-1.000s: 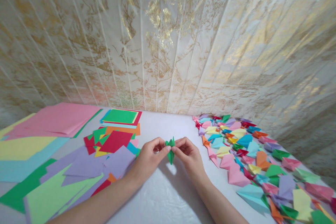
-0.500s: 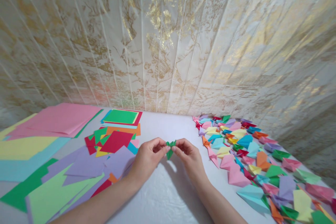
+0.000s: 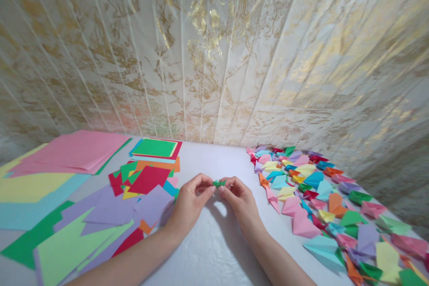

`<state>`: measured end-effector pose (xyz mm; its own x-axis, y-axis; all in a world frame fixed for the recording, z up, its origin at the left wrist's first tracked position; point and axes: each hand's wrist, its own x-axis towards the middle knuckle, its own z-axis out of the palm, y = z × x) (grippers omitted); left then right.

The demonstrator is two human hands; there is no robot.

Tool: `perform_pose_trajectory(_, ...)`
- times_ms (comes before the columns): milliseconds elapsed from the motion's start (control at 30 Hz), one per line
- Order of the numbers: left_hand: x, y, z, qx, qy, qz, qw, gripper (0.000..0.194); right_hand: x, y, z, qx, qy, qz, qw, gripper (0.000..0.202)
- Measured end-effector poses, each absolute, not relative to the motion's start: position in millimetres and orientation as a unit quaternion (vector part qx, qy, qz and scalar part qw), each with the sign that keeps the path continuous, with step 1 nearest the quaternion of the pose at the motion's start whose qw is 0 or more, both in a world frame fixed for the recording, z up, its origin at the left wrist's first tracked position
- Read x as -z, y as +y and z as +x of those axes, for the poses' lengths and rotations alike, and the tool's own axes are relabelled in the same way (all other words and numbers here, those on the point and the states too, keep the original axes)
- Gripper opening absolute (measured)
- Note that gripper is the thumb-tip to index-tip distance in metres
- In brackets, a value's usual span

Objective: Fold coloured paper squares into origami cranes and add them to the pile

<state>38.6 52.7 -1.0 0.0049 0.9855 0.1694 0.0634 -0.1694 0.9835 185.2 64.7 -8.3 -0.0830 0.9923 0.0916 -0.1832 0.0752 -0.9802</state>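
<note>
Fingers (image 3: 202, 178) of left hand (image 3: 187, 199) and right hand (image 3: 241, 196) pinched tight on small green folded paper (image 3: 218, 183), over white worktop (image 3: 204, 250), flat coloured sheets (image 3: 80, 149) left, folded pieces (image 3: 304, 224) right

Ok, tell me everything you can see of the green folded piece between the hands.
The green folded piece is small and looks like paper, with creased, pointed bits showing. From this view it appears as a thin, roughly level strip. The left hand pinches it at one side and the right hand at the other, their fingers covering its ends. It appears to be held above the white tabletop. Its finer folds are too small to make out.
</note>
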Motion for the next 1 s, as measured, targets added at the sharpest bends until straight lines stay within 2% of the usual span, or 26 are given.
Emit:
perform_pose_trajectory(300, -0.8, 51.8, 39.2, -0.536, 0.488, 0.544, 0.423, 0.014, 7.2, 64.0, 185.2, -0.548, -0.497, -0.392, 0.547, 0.024)
perform_pose_trajectory(800, 2.4, 54.3, 41.8, -0.553, 0.502, 0.510, 0.427, 0.024, 5.3, 62.5, 184.8, -0.547, -0.469, -0.394, 0.570, 0.032)
perform_pose_trajectory(900, 0.9, 55.1, 39.5, -0.545, 0.506, 0.526, 0.413, 0.022, 8.0, 63.7, 184.2, -0.556, -0.481, -0.389, 0.555, 0.034)
perform_pose_trajectory(1000, -0.5, 54.9, 37.4, -0.531, 0.510, 0.552, 0.392, 0.017, 9.8, 64.6, 184.1, -0.563, -0.502, -0.394, 0.526, 0.026)
